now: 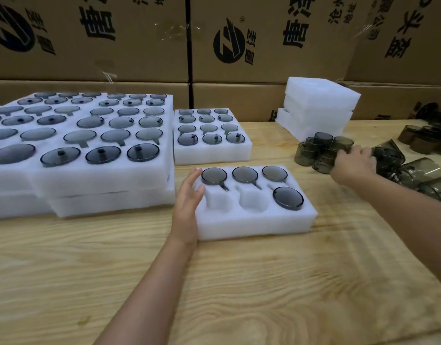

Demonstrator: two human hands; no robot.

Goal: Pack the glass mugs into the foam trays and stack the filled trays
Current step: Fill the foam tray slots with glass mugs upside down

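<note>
foam tray (251, 227) sits against straight fingers (193, 179) of left hand (187, 205).

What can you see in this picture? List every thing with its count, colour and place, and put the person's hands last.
tray: one, white, table centre, two front slots empty
packed mugs: four, smoky grey, in that tray
filled trays: several, white, stacked at left and behind the tray
spare trays: a stack, white, back right
loose mugs: many, smoky grey to brown, table right
boxes: several, brown with black print, behind the table
table: one, pale wood, under it all
left hand: one, flat against the tray's left side
right hand: one, on the loose mugs, grip unclear
</note>
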